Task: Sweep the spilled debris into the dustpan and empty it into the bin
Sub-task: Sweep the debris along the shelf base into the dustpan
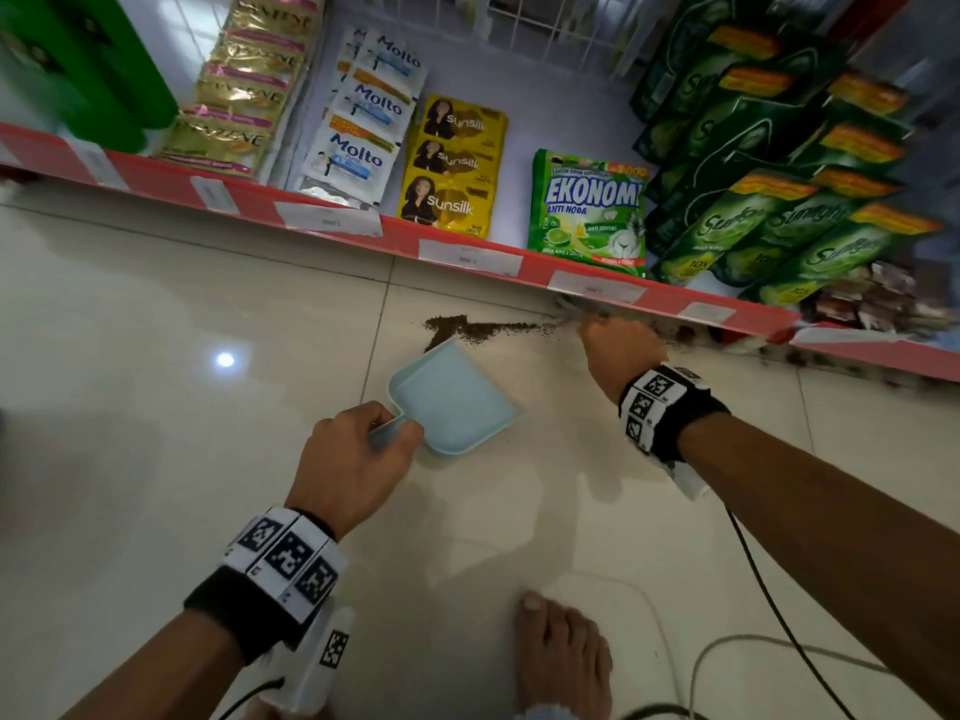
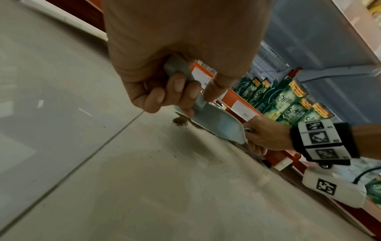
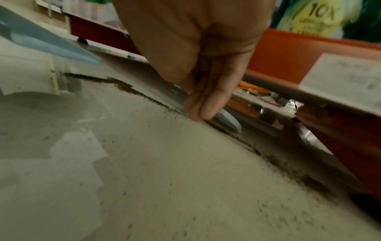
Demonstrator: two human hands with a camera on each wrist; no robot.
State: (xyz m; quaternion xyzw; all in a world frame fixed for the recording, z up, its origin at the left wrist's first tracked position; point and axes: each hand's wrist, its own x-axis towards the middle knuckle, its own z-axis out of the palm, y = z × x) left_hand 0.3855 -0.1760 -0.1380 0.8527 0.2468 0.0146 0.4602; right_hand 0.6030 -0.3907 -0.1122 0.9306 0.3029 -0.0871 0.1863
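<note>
A light blue dustpan (image 1: pixel 457 402) lies tilted on the tiled floor, and my left hand (image 1: pixel 363 449) grips its handle. The pan's front lip meets a dark brown line of spilled debris (image 1: pixel 483 330) that runs along the foot of the shelf. My right hand (image 1: pixel 618 350) is low at the shelf base, right of the pan, fingers curled round a small light blue brush (image 3: pixel 228 121); its bristles (image 1: pixel 571 306) show only as a blur. In the left wrist view my fingers (image 2: pixel 179 91) wrap the dustpan (image 2: pixel 218 122) beside the debris (image 2: pixel 181 121). More grains (image 3: pixel 288 169) lie scattered along the shelf base.
The red-edged bottom shelf (image 1: pixel 467 252) carries sachets and green detergent pouches (image 1: pixel 779 215) just above the spill. My bare foot (image 1: pixel 561 657) and loose cables (image 1: pixel 753 579) are on the floor behind my hands. No bin is in view.
</note>
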